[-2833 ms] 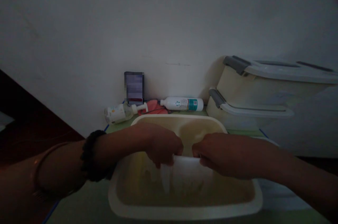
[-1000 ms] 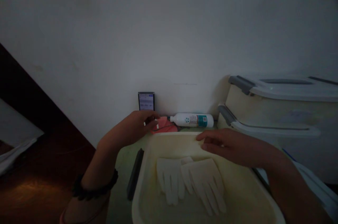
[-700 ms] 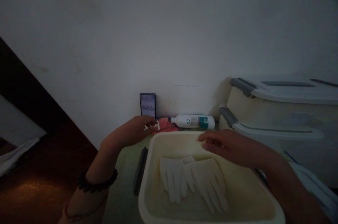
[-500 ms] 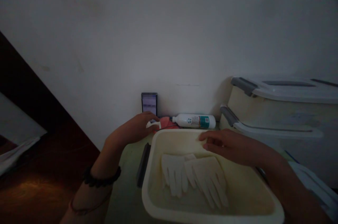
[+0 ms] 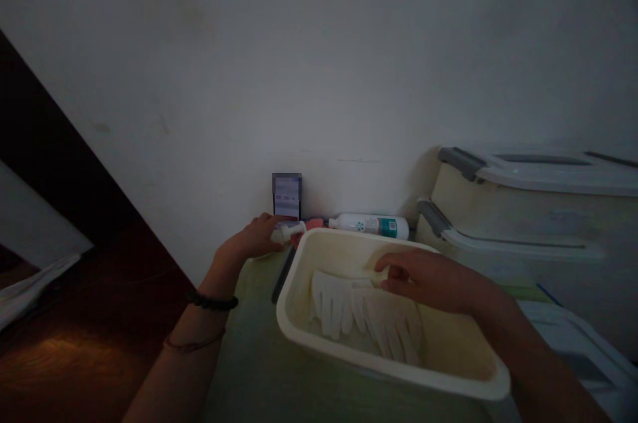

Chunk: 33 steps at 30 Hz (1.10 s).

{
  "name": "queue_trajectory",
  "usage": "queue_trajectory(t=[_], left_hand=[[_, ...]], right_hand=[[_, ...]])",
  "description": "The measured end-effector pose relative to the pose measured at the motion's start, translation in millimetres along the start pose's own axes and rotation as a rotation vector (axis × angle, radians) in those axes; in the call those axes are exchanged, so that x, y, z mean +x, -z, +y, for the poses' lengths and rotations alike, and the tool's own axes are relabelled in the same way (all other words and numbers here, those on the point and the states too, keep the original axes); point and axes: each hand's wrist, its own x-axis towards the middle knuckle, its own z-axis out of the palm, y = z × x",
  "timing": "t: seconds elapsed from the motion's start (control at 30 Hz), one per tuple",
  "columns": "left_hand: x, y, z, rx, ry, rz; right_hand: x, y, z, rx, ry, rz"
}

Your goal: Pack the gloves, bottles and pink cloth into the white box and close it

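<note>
A cream plastic basin [image 5: 319, 340] stands on a green table top, and two white gloves [image 5: 366, 313] lie flat inside it. My right hand [image 5: 423, 277] is inside the basin, its fingers curled onto the cuffs of the gloves. My left hand [image 5: 252, 240] reaches past the basin's far left corner and is wrapped round a small pump bottle [image 5: 285, 231] lying by the wall. A dark beaded bracelet sits on my left wrist.
Against the wall stand a phone [image 5: 287, 195], a red object [image 5: 314, 223] and a white bottle [image 5: 371, 225] on its side. Two lidded storage boxes [image 5: 528, 203] are stacked at the right. A dark flat bar [image 5: 283, 275] lies left of the basin. Dark wooden floor lies left.
Earlier both hands held a glove over the basin; it now lies inside with the other. My left hand went to the pump bottle, my right hand came down onto the glove cuffs.
</note>
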Motion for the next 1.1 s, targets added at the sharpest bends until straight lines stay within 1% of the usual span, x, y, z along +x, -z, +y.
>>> queue_trajectory(t=[0.13,0.2,0.27,0.3,0.33,0.43,0.5,0.67,0.8,0.9,1.0,1.1], left_hand=[[3,-7.1,-5,0.037,0.068,-0.018],[4,-9.0,-6,0.041,0.08,-0.037],[4,-9.6,-6,0.031,0.071,-0.065],[4,-9.6,-5,0.023,0.059,-0.083],[4,-9.6,-5,0.014,0.045,-0.102],[4,-9.7,-3,-0.012,0.004,-0.161],[4,-9.6,-2,-0.031,-0.019,-0.188],[5,-8.0,-2,-0.068,-0.033,-0.183],[8,-10.5,-2,-0.075,-0.006,-0.2],[11,-15.7,-2,-0.086,0.031,-0.206],[14,-21.2,0,-0.089,0.096,-0.172],[16,-23.9,1,-0.096,0.138,-0.127]], right_hand=[[-2,12,-3,0.06,0.03,0.019],[-3,18,0,0.048,0.04,0.11],[-4,19,8,-0.036,0.036,0.249],[-3,19,12,-0.087,0.031,0.296],[-3,17,17,-0.12,0.015,0.303],[-1,13,27,-0.127,-0.046,0.192],[0,13,28,-0.113,-0.035,0.14],[2,14,29,-0.082,0.043,0.135],[1,11,35,-0.073,0.053,0.129],[-2,12,38,-0.049,0.042,0.086],[-4,15,38,0.005,0.024,0.028],[-5,16,38,0.032,0.019,0.012]])
